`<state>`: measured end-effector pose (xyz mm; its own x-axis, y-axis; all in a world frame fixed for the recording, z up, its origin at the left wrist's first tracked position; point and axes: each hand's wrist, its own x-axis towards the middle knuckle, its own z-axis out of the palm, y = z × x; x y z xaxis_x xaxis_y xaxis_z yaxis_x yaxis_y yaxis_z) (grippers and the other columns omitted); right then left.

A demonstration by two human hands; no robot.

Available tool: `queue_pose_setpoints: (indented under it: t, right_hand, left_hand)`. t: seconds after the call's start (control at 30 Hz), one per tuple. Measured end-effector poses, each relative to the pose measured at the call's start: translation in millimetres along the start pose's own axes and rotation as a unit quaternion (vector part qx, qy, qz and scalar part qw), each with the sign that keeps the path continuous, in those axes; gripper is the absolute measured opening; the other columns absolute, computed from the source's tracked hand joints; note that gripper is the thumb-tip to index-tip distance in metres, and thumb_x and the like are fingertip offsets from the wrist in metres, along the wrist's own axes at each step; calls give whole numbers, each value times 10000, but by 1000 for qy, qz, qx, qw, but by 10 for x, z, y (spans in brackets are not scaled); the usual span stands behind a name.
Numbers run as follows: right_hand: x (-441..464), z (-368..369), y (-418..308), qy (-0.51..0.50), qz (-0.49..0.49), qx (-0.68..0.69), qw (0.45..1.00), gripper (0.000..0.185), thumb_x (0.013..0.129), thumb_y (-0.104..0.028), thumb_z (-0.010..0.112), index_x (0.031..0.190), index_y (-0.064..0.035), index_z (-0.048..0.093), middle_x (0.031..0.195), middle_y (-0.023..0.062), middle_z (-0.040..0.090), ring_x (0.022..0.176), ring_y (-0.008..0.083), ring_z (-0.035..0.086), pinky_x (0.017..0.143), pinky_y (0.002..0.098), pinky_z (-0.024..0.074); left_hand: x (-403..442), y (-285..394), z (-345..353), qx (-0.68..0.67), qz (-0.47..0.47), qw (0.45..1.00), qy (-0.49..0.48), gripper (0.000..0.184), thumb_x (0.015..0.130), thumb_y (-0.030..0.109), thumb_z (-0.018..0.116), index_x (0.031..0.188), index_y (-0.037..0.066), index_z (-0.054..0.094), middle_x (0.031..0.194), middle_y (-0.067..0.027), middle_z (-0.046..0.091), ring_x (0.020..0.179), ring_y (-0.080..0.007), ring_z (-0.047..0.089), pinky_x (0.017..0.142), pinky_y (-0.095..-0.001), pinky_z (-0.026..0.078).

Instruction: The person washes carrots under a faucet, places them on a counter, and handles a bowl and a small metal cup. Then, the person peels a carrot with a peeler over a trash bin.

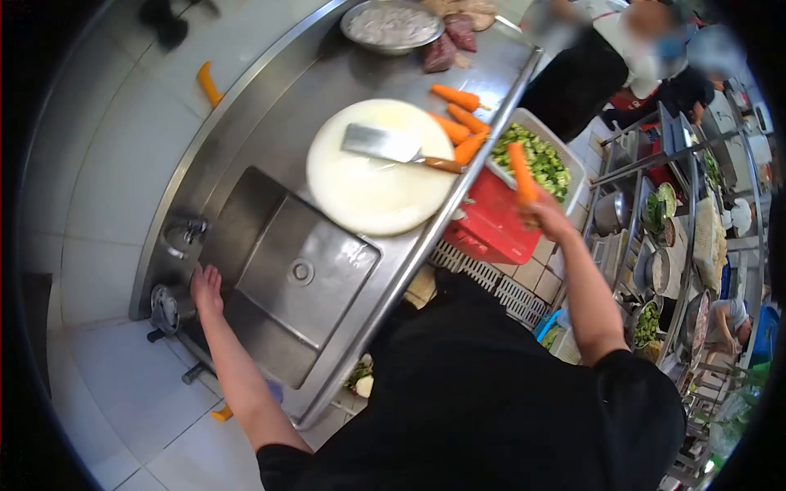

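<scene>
My right hand is closed around the lower end of a carrot, which points up beside a white tub of chopped green vegetables. My left hand, fingers stretched out, is over the left end of the sink basin, near the faucet and a metal pot; nothing shows in it. Between my hands, a cleaver with a wooden handle lies on a round white cutting board. Several more carrots lie on the steel counter at the board's far right side.
A metal bowl of pale pieces and dark red meat sit at the counter's far end. Below its edge is a red crate. People in dark clothes stand beyond. Shelving with food bowls lines the right.
</scene>
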<state>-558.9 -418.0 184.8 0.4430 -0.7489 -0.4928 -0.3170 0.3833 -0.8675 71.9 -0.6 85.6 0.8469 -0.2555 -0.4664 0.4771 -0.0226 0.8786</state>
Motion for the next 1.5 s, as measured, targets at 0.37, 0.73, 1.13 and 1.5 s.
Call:
queue_pose_setpoints:
  t: [0.37, 0.73, 1.13, 1.5]
  right_hand:
    - [-619, 657, -733, -48, 12, -247, 968, 547, 638, -67, 586, 1179, -24, 521, 855, 22, 539, 706, 136, 536, 631, 255, 455]
    - [886, 4412, -224, -524, 66, -164, 833, 507, 759, -127, 611, 1236, -48, 457, 783, 39, 521, 529, 94, 466, 479, 262, 393]
    - [1017, 6411, 297, -405, 166, -206, 875, 457, 880, -420, 553, 1111, -26, 581, 1010, 161, 633, 861, 288, 653, 672, 391, 549]
    - [1482, 3705, -1041, -312, -156, -387, 854, 397, 908, -283, 554, 1247, -77, 536, 1164, 141, 620, 1031, 251, 606, 915, 336, 465]
  left_hand:
    - [1586, 25, -234, -200, -47, 978, -20, 375, 898, 245, 617, 1214, 94, 484, 1133, -100, 517, 1049, -257, 530, 933, -392, 442]
    - [1692, 120, 185, -45, -108, 983, 140, 392, 870, 557, 521, 861, 165, 538, 761, 4, 553, 640, -108, 480, 483, -273, 372]
    - [-106, -763, 151, -262, -149, 953, -31, 396, 952, 386, 459, 1153, 56, 547, 1090, -118, 615, 948, -277, 620, 842, -415, 503]
    - [284, -877, 347, -72, -231, 966, -95, 418, 905, 486, 545, 1003, 81, 520, 788, -92, 562, 683, -194, 584, 610, -373, 520]
